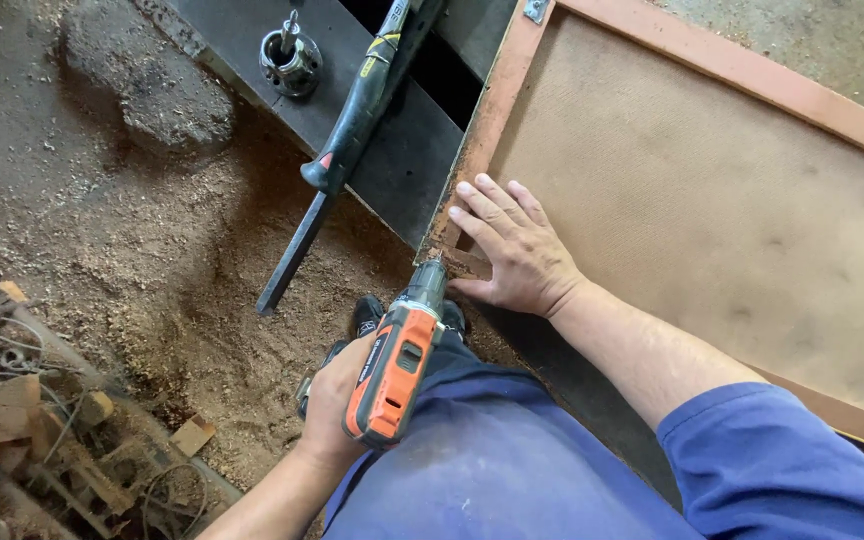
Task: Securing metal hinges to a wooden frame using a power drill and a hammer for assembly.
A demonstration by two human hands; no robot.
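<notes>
Below my view, my left grip (330,400) is closed around an orange cordless drill (397,372), bit at the wooden frame (480,130) corner. Just beyond, my right grip (512,250) lies flat, holding nothing; a slipping bit could catch its fingers (477,205).

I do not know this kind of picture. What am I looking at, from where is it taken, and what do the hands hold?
The one picture comes from a camera on a person's head, looking down at their own two hands. The left hand holds an orange and black drill, its tip against the corner of a wooden frame with a brown board inside. The right hand lies flat on that corner. Nearby are a black bar tool and a metal part on a dark plate; sawdust covers the ground.
</notes>
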